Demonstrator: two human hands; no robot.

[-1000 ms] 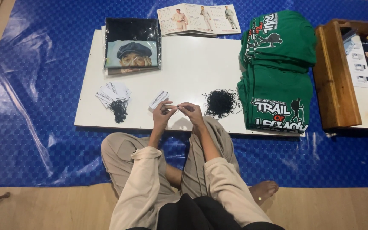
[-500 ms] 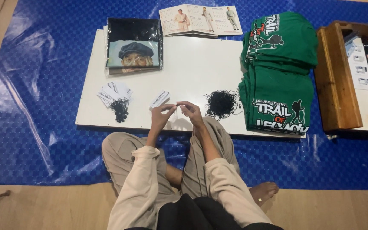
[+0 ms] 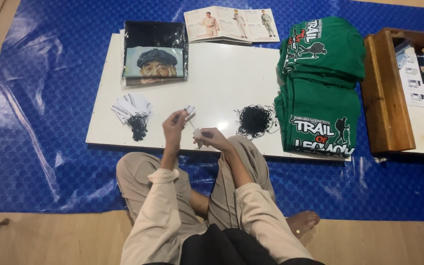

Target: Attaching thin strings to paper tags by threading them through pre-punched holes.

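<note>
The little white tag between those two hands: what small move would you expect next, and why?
Probably laying the white tag on the tagged pile at the left of the white board. The left hand pinches it raised, the right hand sits close beside it, seemingly on its string, though that is too small to tell. Finished-looking tags with black strings lie left; the loose black strings lie right.

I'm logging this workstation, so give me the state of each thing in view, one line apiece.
left hand: raised, pinching a small white tag
right hand: closed on something small and white
tagged bundle: lying fanned on the white board
black strings: loose tangled heap
green shirts: folded, stacked
bagged dark shirt: flat, wrapped
booklet: open
wooden box: open
</note>
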